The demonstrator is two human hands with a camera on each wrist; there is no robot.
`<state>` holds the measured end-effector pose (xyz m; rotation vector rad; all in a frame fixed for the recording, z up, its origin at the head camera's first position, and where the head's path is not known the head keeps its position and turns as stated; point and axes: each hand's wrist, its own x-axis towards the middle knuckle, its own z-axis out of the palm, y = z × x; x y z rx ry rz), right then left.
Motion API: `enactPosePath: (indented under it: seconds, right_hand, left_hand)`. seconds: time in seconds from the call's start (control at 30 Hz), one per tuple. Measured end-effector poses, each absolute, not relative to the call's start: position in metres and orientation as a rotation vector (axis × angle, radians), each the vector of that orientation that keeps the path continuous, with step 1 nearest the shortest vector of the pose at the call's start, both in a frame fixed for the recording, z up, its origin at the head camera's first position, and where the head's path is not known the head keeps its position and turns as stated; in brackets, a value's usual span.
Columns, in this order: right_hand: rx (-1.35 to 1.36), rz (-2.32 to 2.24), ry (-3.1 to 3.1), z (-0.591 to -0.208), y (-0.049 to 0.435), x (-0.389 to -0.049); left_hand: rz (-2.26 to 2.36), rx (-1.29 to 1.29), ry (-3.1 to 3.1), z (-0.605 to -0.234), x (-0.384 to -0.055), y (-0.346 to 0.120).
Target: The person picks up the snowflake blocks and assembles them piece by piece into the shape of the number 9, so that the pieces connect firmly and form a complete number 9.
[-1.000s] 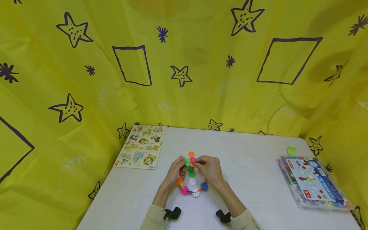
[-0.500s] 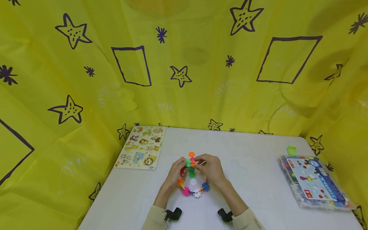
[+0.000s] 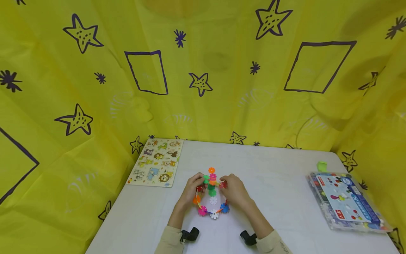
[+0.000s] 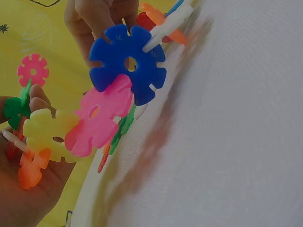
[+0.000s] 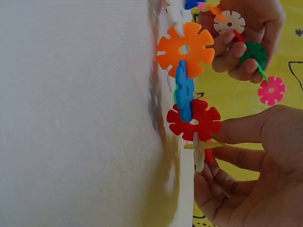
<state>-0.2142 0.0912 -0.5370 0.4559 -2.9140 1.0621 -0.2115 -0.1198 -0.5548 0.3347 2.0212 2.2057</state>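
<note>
A ring of slotted, interlocking plastic discs (image 3: 202,211) lies between the two hands above the white table, with a column of discs rising at the far side to an orange disc (image 3: 211,170). My left hand (image 3: 191,192) holds the ring's left side, fingers curled by green, red and white discs. On the right side, my right hand (image 3: 236,192) grips the ring near a red disc (image 5: 208,116), its thumb and fingers around small linked pieces. A blue disc (image 4: 128,40) and a pink disc (image 4: 102,113) face the left wrist camera. The fingers partly hide the held pieces.
A wooden animal puzzle board (image 3: 155,162) lies at the back left. A clear plastic box with a blue-and-white label (image 3: 345,199) sits at the right, with a light green piece (image 3: 321,166) behind it. A yellow patterned curtain (image 3: 203,113) encloses the table.
The right hand has shifted right, away from the centre column, and a red disc now shows at its fingertips. The left hand stays at the ring's left side.
</note>
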Motion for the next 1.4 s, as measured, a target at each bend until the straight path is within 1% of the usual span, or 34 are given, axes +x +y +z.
enactPosePath:
  seconds: [0.17, 0.4, 0.67, 0.9, 1.1, 1.4]
  right_hand:
    - [0.365, 1.324, -2.878, -0.533, 0.098, -0.217]
    - [0.287, 1.682, -2.775, -0.532, 0.101, -0.22]
    - [0.285, 1.738, -2.73, -0.529, 0.101, -0.223]
    - [0.216, 1.752, -2.663, -0.528, 0.099, -0.221]
    - [0.126, 1.91, -2.585, -0.524, 0.098, -0.22]
    - [0.11, 2.022, -2.488, -0.523, 0.096, -0.22]
  left_hand:
    - [2.24, 0.242, 2.029, -0.555, -0.211, -0.121]
    - [2.261, 0.206, 2.04, -0.554, -0.211, -0.123]
    - [2.187, 0.162, 2.107, -0.556, -0.214, -0.122]
    - [2.133, 0.153, 2.146, -0.558, -0.212, -0.121]
    - [2.139, 0.148, 2.126, -0.56, -0.213, -0.121]
    - [2.154, 0.169, 2.097, -0.558, -0.211, -0.121]
